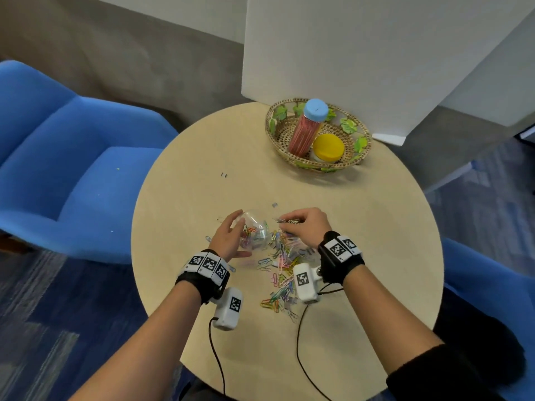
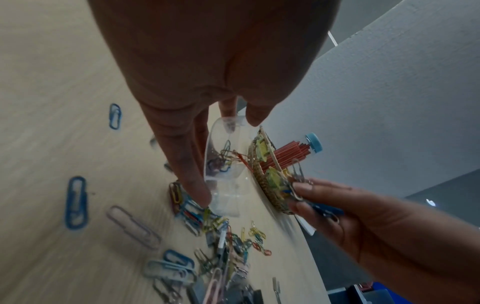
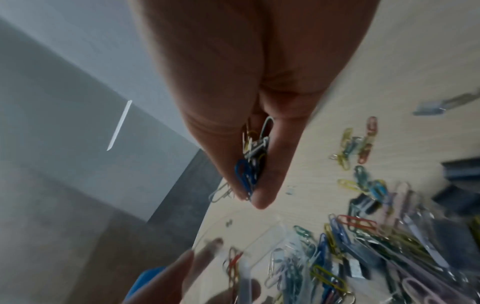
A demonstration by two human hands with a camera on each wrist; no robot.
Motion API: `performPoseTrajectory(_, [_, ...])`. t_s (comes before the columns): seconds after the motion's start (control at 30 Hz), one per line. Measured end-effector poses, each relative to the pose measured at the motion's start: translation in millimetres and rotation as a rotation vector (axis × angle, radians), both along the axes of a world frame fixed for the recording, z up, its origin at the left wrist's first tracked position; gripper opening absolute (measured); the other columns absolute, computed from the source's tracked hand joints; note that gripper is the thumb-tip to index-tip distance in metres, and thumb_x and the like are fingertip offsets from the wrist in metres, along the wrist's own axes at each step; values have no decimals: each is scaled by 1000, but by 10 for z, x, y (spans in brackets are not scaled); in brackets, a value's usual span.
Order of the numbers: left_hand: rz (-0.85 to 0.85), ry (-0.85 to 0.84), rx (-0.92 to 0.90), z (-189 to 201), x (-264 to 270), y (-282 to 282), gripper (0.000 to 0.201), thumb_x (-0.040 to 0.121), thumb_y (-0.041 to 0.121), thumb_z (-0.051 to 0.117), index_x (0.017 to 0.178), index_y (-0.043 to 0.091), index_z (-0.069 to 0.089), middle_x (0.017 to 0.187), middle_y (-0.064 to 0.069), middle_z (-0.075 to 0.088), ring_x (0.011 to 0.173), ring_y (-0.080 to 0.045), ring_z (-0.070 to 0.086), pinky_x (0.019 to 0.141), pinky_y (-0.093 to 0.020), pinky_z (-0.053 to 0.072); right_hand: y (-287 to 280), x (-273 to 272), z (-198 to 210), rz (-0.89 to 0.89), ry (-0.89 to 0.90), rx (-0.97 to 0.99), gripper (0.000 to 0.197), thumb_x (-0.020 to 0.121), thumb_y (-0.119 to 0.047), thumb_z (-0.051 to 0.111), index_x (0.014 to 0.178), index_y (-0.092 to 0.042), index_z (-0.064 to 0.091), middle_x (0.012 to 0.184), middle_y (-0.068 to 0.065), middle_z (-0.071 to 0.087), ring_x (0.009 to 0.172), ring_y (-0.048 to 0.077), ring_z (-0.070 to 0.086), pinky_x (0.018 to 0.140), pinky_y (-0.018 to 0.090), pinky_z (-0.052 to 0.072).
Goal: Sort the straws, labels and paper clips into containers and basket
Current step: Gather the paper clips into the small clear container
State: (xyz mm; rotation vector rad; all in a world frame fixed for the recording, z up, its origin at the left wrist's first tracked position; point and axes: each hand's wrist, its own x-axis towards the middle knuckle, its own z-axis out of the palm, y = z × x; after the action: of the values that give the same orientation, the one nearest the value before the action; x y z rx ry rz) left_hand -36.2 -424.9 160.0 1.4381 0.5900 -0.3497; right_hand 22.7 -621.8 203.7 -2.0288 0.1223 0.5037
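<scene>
My left hand [image 1: 228, 237] grips a clear plastic container [image 1: 254, 230], tilted on the round table [image 1: 202, 198], with a few coloured paper clips inside [image 2: 221, 160]. My right hand [image 1: 304, 224] pinches a small bunch of paper clips [image 3: 250, 162] between thumb and fingers, just right of the container's mouth. A loose pile of coloured paper clips [image 1: 282, 273] lies on the table between my wrists. In the wicker basket [image 1: 278, 137] at the far right lie a blue-capped bottle of red straws [image 1: 307, 128] and a yellow-lidded jar [image 1: 328, 147].
A blue armchair [image 1: 58, 157] stands left of the table and a white partition [image 1: 362, 53] rises behind the basket. A few small dark bits [image 1: 223, 175] lie on the table's middle. Cables hang from my wrist cameras over the near edge.
</scene>
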Motion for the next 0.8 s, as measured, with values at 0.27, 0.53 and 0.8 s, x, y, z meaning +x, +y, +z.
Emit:
performPoseTrajectory(0.27, [18, 10, -72, 24, 16, -235, 36, 107, 34, 40, 141, 28, 48, 130, -19, 53, 119, -32, 55, 62, -43, 62, 95, 26, 194, 249, -46, -73, 19, 90, -20, 70, 109, -19, 73, 99, 1, 73, 82, 18, 73, 67, 38, 62])
performPoseTrajectory(0.53, [182, 78, -247, -90, -13, -73, 34, 109, 25, 33, 139, 20, 48, 85, -10, 47, 52, -19, 62, 77, -55, 60, -453, 392, -326, 121, -68, -554, 37, 90, -20, 66, 127, -16, 64, 130, 10, 63, 116, 26, 60, 98, 30, 47])
performPoseTrajectory(0.8, [21, -8, -222, -43, -137, -161, 36, 109, 24, 35, 143, 20, 47, 120, -16, 56, 94, -34, 65, 67, -41, 63, -245, 102, -677, 442, -145, -640, 62, 99, -34, 50, 155, -19, 27, 162, 9, 24, 147, 25, 24, 120, 37, 20])
